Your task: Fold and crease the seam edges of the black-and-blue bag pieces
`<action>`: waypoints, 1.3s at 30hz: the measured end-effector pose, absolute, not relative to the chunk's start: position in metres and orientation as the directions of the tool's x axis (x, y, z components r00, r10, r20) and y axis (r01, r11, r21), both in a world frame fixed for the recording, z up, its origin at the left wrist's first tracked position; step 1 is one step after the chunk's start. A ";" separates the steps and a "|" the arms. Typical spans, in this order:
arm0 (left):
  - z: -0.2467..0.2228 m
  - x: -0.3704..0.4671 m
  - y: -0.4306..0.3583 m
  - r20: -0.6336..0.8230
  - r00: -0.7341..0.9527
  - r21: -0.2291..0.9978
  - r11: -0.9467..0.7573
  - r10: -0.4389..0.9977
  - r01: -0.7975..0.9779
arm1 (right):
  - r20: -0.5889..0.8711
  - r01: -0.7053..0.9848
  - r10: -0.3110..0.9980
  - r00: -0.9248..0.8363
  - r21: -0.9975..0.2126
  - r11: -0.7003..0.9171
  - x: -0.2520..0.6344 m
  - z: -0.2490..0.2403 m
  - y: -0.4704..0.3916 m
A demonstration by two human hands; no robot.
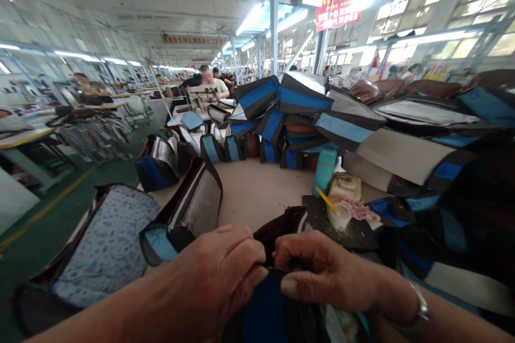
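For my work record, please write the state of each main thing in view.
Left hand, closed on blue piece
Right hand, closed on same piece
Turquoise bottle, upright
Yellow stick, leaning in white container
Pink cloth, crumpled
Sewn pieces behind, piled
Overhead lamps, lit

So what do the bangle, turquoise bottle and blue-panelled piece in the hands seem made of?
Bangle: likely polished metal, silvery and glinting. Turquoise bottle: smooth, softly shiny; perhaps plastic or coated metal. Blue-panelled piece: probably cloth, its surface matte.

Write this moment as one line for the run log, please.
left hand: holding blue-and-black bag piece | right hand: pinching same piece | beyond right hand: turquoise bottle
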State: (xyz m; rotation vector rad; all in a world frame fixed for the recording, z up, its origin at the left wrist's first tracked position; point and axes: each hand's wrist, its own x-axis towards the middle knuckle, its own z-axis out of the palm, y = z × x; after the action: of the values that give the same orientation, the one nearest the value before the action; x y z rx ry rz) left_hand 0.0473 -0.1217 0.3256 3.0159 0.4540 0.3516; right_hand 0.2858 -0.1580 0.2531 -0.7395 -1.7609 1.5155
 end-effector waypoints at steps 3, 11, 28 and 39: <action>0.338 0.048 -0.120 0.110 0.908 0.381 -0.861 0.405 0.338 | 0.126 -0.034 0.783 -0.610 -0.991 0.133 0.286 0.257 -0.154; 0.336 0.060 -0.103 -0.154 0.889 0.628 -0.651 0.432 0.425 | 0.086 -0.064 0.767 -0.636 -0.996 0.058 0.282 0.258 -0.145; 0.329 0.058 -0.110 -0.171 0.796 0.644 -0.546 0.581 0.536 | 0.187 0.164 0.767 -0.614 -0.920 0.356 0.284 0.257 -0.151; 0.330 0.049 -0.091 -0.201 0.858 0.736 -0.505 0.473 0.450 | 0.151 0.036 0.828 -0.540 -0.979 0.202 0.277 0.245 -0.154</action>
State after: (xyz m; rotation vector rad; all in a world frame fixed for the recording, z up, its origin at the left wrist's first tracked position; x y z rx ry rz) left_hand 0.0493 -0.0908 0.3302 2.1740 0.6665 0.0333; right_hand 0.2767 -0.1536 0.2451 -0.8118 -1.7662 1.4101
